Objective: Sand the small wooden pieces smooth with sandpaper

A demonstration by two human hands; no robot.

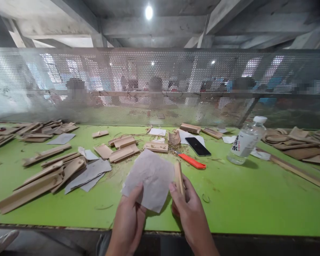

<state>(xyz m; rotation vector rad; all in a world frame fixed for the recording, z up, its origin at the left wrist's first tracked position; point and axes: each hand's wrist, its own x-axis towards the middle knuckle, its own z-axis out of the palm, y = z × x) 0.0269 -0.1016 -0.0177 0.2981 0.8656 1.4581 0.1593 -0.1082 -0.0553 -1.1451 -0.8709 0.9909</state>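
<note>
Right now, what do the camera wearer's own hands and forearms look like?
The left hand and right hand are bare, with no gloves, rings, watch or bracelet to be seen. No sleeve shows over either wrist or the visible part of the forearms.

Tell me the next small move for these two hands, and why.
Probably bring the narrow tan wooden piece against the square grey sheet: the right hand holds the piece close beside the sheet, which the left hand pinches near its lower edge, leaving most of its face uncovered.
</note>
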